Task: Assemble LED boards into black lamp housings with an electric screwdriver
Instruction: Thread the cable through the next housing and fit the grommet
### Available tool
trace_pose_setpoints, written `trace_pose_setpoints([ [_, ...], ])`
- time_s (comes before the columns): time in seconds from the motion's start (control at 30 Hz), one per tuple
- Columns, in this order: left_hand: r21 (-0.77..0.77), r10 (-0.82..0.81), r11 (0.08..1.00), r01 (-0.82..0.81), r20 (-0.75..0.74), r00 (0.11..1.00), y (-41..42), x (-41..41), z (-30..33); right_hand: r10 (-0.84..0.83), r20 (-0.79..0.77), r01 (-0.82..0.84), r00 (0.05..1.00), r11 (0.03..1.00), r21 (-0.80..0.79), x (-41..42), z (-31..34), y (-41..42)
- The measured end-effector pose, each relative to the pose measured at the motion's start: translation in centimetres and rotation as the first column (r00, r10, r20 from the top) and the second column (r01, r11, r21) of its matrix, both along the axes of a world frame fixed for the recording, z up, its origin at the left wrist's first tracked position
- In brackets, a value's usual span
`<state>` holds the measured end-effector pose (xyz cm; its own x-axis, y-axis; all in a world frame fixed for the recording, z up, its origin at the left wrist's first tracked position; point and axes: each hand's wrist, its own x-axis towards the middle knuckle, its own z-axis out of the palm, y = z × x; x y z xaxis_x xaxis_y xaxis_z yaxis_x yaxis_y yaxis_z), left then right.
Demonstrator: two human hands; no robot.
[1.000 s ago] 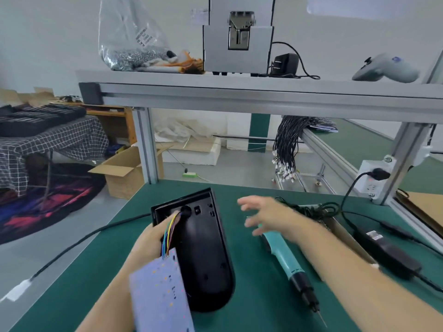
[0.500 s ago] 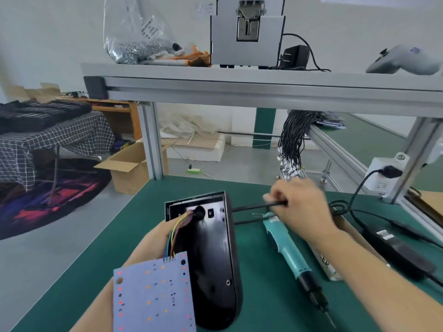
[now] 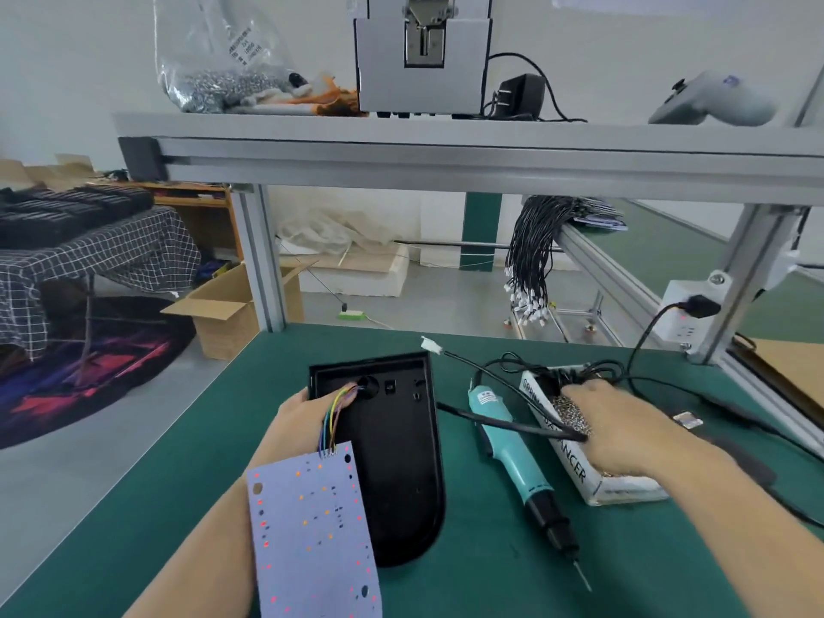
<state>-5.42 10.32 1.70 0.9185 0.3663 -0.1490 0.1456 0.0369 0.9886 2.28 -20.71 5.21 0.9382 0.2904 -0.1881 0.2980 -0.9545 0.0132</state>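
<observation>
On the green worktop (image 3: 446, 586) the left hand (image 3: 296, 421) grips the rigid black lamp housing (image 3: 392, 457) by its edge; the thin LED board (image 3: 312, 533), probably fragile, dangles on wires. The right hand (image 3: 620, 432) seems to pinch a black cable (image 3: 504, 422) over the screw box (image 3: 575, 466).
</observation>
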Motion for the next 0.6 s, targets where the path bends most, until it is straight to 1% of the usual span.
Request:
trace_pose_setpoints([
  [0.03,-0.017,-0.003,1.0,0.003,0.016,1.0,0.2,0.1,-0.2,0.036,0.008,-0.036,0.999,0.999,0.024,-0.7,0.8,0.0],
  [0.07,-0.029,-0.002,1.0,0.003,0.011,1.0,0.0,-0.2,0.0,0.104,-0.032,-0.099,0.994,0.985,0.145,-1.5,1.6,0.0],
  [0.1,-0.018,-0.005,1.0,0.006,0.02,1.0,-0.1,-0.3,0.2,0.191,-0.091,-0.154,0.977,0.937,0.313,-2.5,2.6,0.4],
  [0.13,-0.014,-0.001,1.0,0.001,0.01,1.0,-0.4,-0.4,0.6,0.28,-0.113,-0.189,0.953,0.846,0.498,-3.4,3.3,1.4],
  [0.17,-0.02,-0.035,0.999,0.035,0.008,0.999,-0.6,-0.3,0.8,0.342,-0.119,-0.187,0.932,0.734,0.653,-4.2,3.7,2.9],
  [0.2,-0.005,-0.035,0.999,0.035,-0.003,0.999,-1.1,-0.5,1.1,0.379,-0.13,-0.151,0.916,0.627,0.764,-4.7,3.3,4.4],
  [0.27,0.04,-0.059,0.997,0.06,-0.008,0.998,-1.4,-0.7,0.8,0.433,-0.202,-0.032,0.879,0.476,0.879,-5.1,2.0,7.2],
  [0.33,-0.006,-0.024,1.0,0.024,0.01,1.0,-0.9,-1.2,0.5,0.475,-0.318,0.151,0.82,0.356,0.922,-4.7,1.3,8.7],
  [0.37,-0.046,0.006,0.999,-0.006,0.009,1.0,-0.5,-1.5,0.5,0.508,-0.406,0.273,0.76,0.317,0.908,-4.4,1.3,8.9],
  [0.4,-0.116,0.014,0.993,-0.013,0.012,1.0,-0.2,-1.8,0.7,0.548,-0.481,0.381,0.684,0.294,0.877,-4.1,1.3,8.9],
  [0.43,-0.184,-0.006,0.983,0.012,0.029,1.0,0.4,-1.9,0.5,0.566,-0.525,0.436,0.636,0.298,0.849,-4.0,1.1,9.1],
  [0.47,-0.242,-0.023,0.97,0.029,0.028,0.999,0.6,-2.2,0.7,0.551,-0.539,0.425,0.638,0.332,0.842,-3.9,0.6,9.3],
  [0.5,-0.228,-0.049,0.972,0.058,0.044,0.998,0.6,-2.6,0.8,0.509,-0.518,0.363,0.687,0.378,0.852,-3.9,0.2,9.7],
  [0.53,-0.189,-0.07,0.979,0.08,0.062,0.996,0.3,-3.2,1.2,0.447,-0.452,0.267,0.772,0.416,0.869,-3.6,-0.4,10.2],
  [0.57,-0.202,-0.095,0.973,0.108,0.076,0.993,0.1,-3.4,0.9,0.37,-0.376,0.189,0.85,0.452,0.872,-3.4,-0.8,10.9],
  [0.6,-0.27,-0.111,0.955,0.124,0.061,0.992,-0.4,-3.8,1.0,0.29,-0.316,0.151,0.903,0.474,0.867,-3.0,-1.1,11.5],
])
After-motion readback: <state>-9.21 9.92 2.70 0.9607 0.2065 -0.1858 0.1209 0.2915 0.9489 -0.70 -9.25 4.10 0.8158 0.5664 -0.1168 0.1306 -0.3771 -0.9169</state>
